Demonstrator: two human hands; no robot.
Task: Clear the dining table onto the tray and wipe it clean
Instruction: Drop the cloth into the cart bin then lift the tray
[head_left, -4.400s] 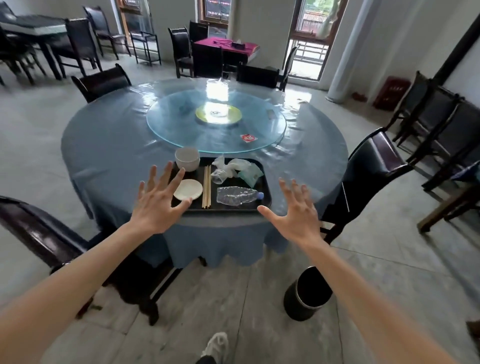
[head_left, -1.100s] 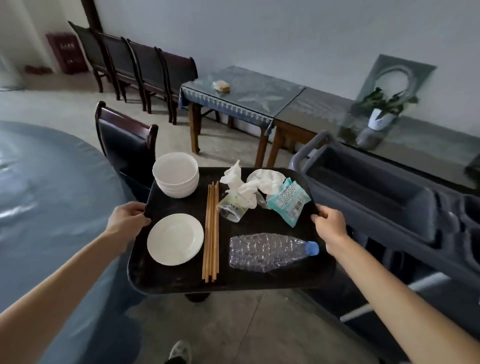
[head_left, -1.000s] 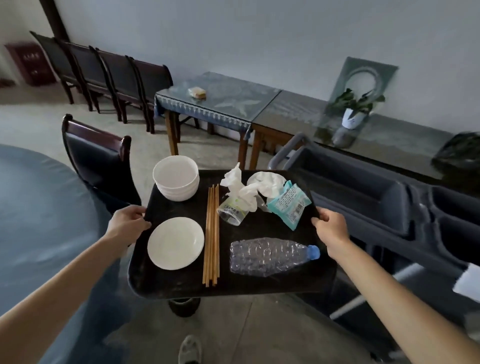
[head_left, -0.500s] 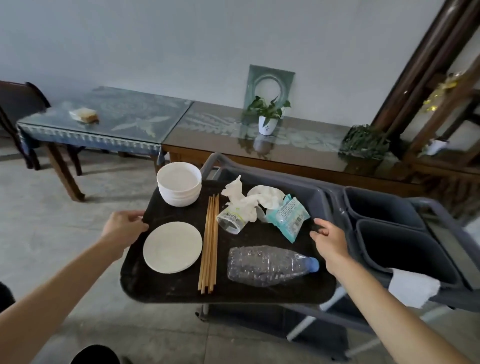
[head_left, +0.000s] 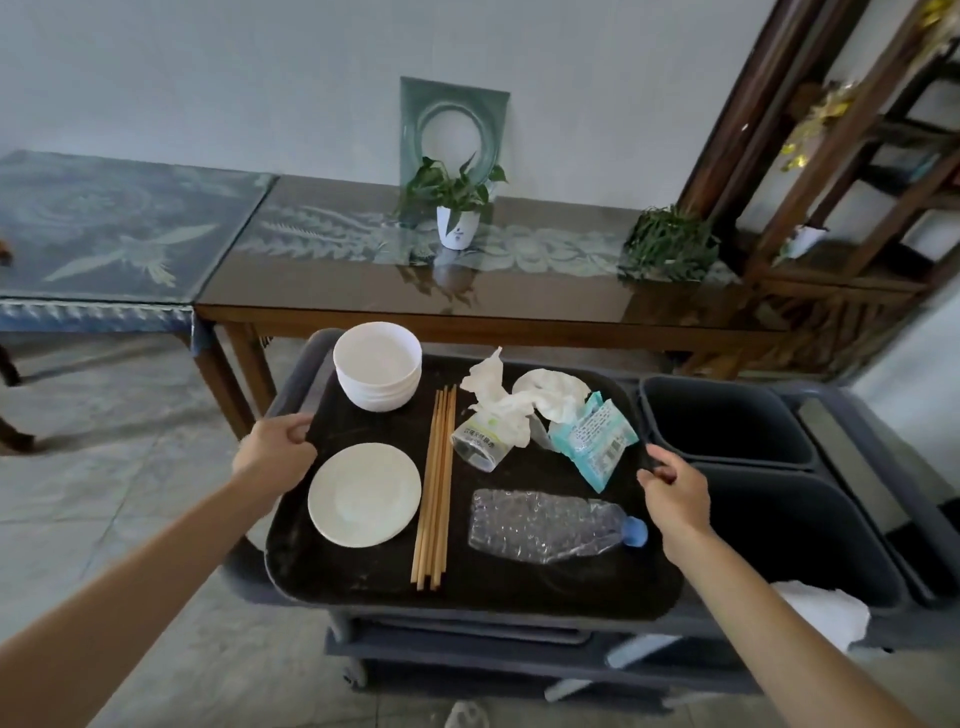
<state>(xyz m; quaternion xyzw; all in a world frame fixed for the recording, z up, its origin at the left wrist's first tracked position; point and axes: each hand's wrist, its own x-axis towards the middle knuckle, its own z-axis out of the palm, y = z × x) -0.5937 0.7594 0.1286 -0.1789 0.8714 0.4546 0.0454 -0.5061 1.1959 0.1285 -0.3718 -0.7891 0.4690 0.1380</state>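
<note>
Loaded tray (head_left: 363, 587) sits over the grey service cart (head_left: 291, 384), w/ the left hand (head_left: 272, 452) curled round its left rim and the right hand (head_left: 675, 488) clamped on the right rim. Can't tell whether the tray already rests on the cart or hangs just above it; the underside is hidden. On it: stacked bowls (head_left: 377, 371) at the far left, a plate (head_left: 363, 495) nearer, chopsticks (head_left: 435, 488) down the middle, crumpled tissues (head_left: 524, 397), a plastic cup (head_left: 475, 444), a wet-wipe packet (head_left: 592, 441) and a crushed bottle (head_left: 550, 525). The tray looks stiff, prob. moderately heavy on the bowl side. Crockery is fragile and would slide on the smooth black surface, and the bottle and chopsticks could roll. Best held level, opposite rims, as now.
</note>
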